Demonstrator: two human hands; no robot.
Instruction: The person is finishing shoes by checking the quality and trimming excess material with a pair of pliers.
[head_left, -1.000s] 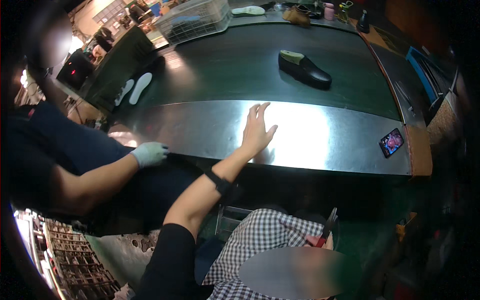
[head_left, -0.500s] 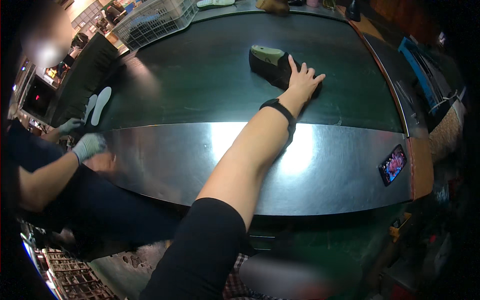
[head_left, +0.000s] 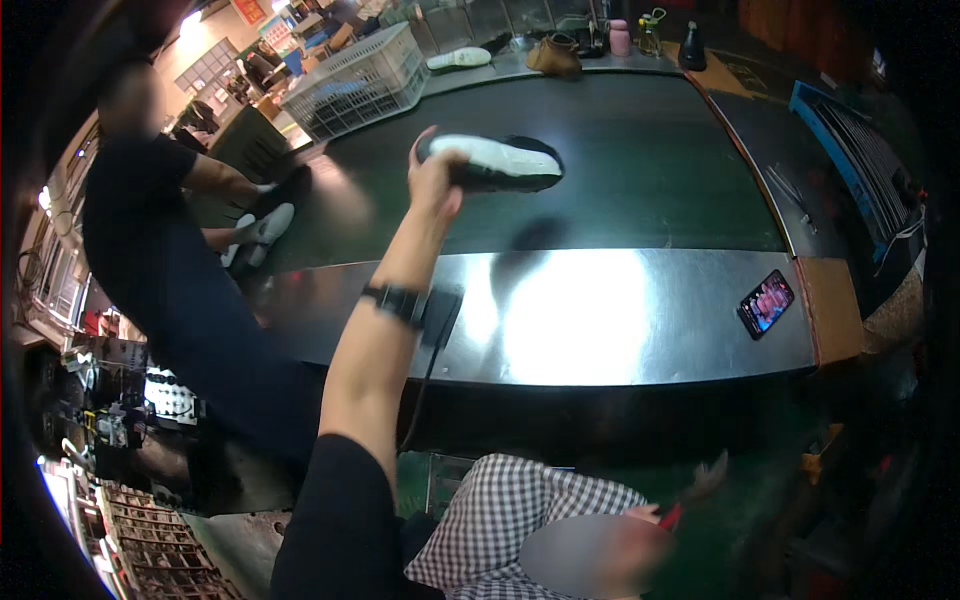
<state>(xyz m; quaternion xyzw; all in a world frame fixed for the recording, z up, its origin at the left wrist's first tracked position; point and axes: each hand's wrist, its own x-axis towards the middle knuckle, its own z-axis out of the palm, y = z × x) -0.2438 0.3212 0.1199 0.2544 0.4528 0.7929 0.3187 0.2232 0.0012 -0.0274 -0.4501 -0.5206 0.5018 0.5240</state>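
Green worktop [head_left: 650,150] and one steel ledge [head_left: 700,320] stretch across our head view. We grip one black shoe [head_left: 500,160] in our left hand [head_left: 437,185], fingers wrapped around its left end, holding it raised over the worktop with its white underside toward us. We count one lit phone [head_left: 767,304] on the ledge, one plastic crate [head_left: 365,85] and one pink bottle [head_left: 620,40] beyond, and two co-workers: one in dark clothing [head_left: 185,240] at left, one in a checked shirt [head_left: 505,500] below.
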